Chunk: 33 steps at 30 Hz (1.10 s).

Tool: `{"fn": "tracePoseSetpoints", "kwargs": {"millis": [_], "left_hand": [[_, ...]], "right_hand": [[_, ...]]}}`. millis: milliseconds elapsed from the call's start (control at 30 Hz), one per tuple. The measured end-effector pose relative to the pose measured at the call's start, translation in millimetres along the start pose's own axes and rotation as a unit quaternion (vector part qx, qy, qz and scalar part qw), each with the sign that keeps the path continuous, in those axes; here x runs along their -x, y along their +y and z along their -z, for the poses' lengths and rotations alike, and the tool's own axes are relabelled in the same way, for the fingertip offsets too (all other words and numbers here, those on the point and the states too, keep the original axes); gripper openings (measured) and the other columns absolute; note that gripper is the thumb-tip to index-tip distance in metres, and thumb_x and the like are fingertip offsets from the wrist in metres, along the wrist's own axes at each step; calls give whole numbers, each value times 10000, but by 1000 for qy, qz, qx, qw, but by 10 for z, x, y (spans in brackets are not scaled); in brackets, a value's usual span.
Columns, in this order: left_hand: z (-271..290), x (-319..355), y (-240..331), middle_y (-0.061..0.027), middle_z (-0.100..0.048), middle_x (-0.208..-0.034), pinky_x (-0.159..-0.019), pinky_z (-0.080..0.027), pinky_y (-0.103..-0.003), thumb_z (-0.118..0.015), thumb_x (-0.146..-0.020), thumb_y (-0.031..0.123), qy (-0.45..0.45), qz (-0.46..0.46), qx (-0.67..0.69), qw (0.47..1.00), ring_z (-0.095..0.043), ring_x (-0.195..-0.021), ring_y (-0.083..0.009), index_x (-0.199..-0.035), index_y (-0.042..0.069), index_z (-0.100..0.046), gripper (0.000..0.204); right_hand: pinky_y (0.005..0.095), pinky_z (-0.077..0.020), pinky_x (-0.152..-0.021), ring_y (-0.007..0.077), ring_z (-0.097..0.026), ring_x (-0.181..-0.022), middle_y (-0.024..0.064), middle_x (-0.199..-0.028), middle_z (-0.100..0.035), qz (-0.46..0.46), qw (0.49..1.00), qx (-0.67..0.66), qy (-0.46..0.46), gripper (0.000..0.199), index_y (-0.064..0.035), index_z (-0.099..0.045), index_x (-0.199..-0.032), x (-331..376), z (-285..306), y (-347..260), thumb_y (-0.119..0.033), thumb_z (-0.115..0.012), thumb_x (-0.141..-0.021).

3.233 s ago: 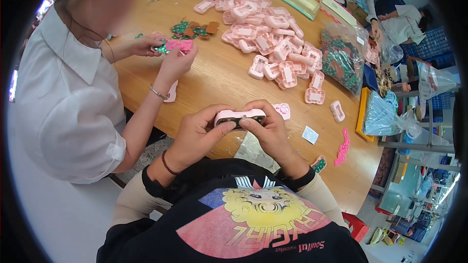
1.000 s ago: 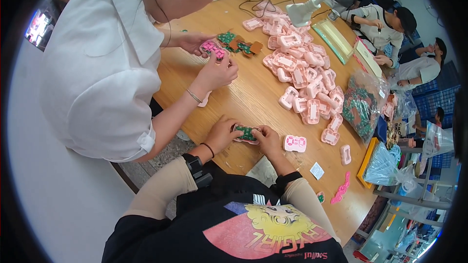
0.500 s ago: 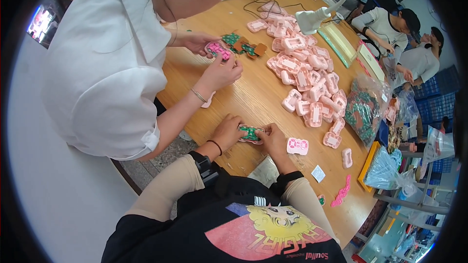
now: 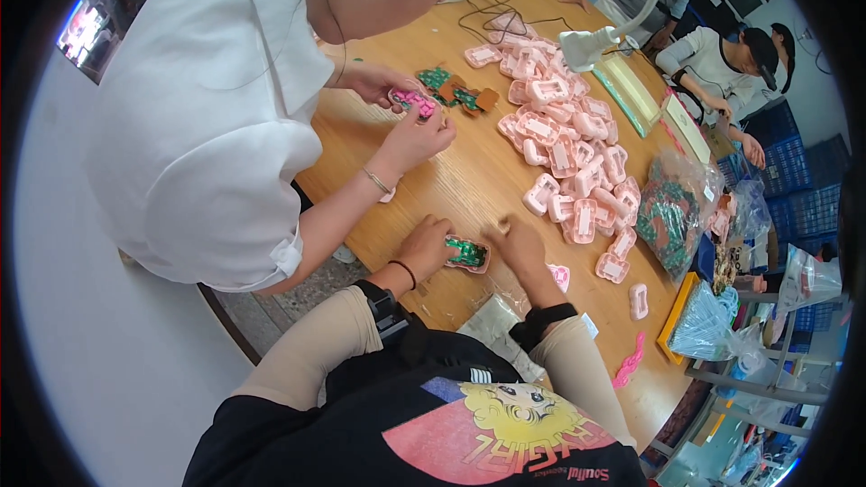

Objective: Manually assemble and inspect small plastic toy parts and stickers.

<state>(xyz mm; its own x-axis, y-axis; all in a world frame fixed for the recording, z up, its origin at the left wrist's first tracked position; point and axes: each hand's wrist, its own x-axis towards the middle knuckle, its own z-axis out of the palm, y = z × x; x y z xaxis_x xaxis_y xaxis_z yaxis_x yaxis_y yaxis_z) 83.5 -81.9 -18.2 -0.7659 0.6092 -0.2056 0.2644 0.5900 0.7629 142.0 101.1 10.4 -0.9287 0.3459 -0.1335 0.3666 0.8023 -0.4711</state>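
Observation:
My left hand (image 4: pixel 428 247) is closed on the left end of a pale pink plastic shell (image 4: pixel 484 265) lying on the table. Inside the shell sits a green circuit board (image 4: pixel 467 253), with my thumb at its left edge. My right hand (image 4: pixel 520 251) is just to the right, apart from the shell, and its fingertips are smeared by motion. Beyond that wrist, a white panel with pink buttons (image 4: pixel 560 277) shows in part. A clear plastic bag (image 4: pixel 494 323) lies partly under my right forearm.
A large heap of pink shells (image 4: pixel 564 140) covers the table's far middle. At my left, a co-worker's hands (image 4: pixel 410 122) hold a shell with pink buttons. Green boards (image 4: pixel 456 90) lie beyond them. A bag of boards (image 4: pixel 672 212), a yellow tray (image 4: pixel 678 320) and a pink strip (image 4: pixel 630 361) are at right.
My right hand has left the shell's right end and moved right, partly covering the button panel. My left hand stays on the shell. The view has shifted slightly.

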Motion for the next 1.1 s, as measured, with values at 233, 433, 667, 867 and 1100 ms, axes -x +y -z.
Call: {"fn": "tracePoseSetpoints", "kwargs": {"millis": [233,433,667,867,1100], "left_hand": [[45,21,-50,-141,-521,-946,-797,-442,-371,-701,-692,136,12,12,-16,1000,-526,-920,-317,-910,55,-575,265],[-23,21,-70,-141,-527,-942,-800,-445,-364,-702,-690,136,15,10,18,1000,-531,-915,-312,-927,64,-592,271],[-1,6,-35,-137,-516,-923,-789,-439,-370,-699,-688,145,8,3,31,999,-523,-908,-315,-886,69,-576,245],[51,-5,-19,-134,-517,-917,-779,-441,-364,-691,-692,143,1,10,22,1000,-524,-897,-310,-881,75,-575,232],[1,3,-24,-137,-518,-921,-780,-439,-376,-695,-690,137,10,-6,22,1000,-521,-904,-314,-896,65,-572,250]], "right_hand": [[247,-469,-517,111,-585,-587,40,-680,-602,45,896,-183,-402,394,-20,-602,-1085,-791,948,-920,-336,-611,-849],[318,-499,-629,216,-633,-693,164,-852,-648,51,966,-237,-95,449,1,-544,-1156,-1117,808,-582,-239,-631,-787],[308,-500,-676,224,-640,-759,169,-868,-658,56,980,-34,-190,386,23,-583,-1097,-689,194,89,-216,-622,-796],[309,-491,-754,234,-638,-858,181,-975,-651,61,974,-19,-217,380,37,-571,-1113,-552,90,225,-189,-615,-811],[319,-496,-709,214,-634,-837,149,-902,-654,42,978,-196,-66,361,-4,-589,-1075,-800,242,-67,-290,-553,-858]]}}
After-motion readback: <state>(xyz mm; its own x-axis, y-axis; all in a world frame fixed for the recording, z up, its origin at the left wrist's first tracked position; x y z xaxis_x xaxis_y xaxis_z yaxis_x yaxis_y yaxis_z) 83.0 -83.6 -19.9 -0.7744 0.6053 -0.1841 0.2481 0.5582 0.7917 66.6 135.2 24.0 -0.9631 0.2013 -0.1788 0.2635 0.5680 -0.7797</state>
